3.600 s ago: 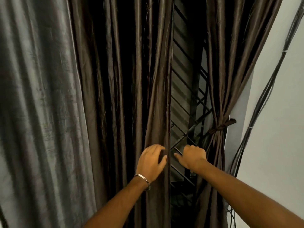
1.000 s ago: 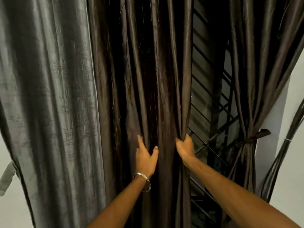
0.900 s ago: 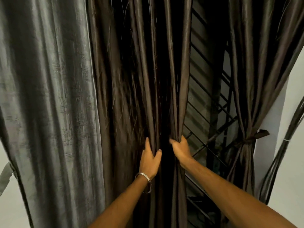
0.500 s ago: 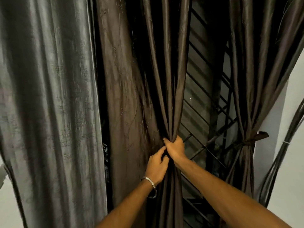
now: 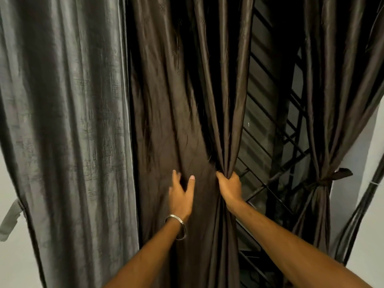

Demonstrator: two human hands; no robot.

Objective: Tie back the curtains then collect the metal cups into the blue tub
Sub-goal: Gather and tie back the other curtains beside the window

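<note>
A dark brown curtain hangs in the middle. My right hand grips a bunch of its folds at the right edge, pulling them into a narrow gather. My left hand, with a metal bangle at the wrist, lies with spread fingers flat against the loose cloth left of that bunch. A second brown curtain at the right is bound with a brown tie. A grey curtain hangs loose at the left, with a grey tie strap dangling beside it. No cups or tub are in view.
A dark window grille with slanted bars shows in the gap between the brown curtains. A bundle of dark cables runs down the white wall at the far right. White wall also shows at the lower left.
My left hand let go of the gathered folds and moved left, opening flat on the loose cloth. My right hand keeps its hold on the bunch.
</note>
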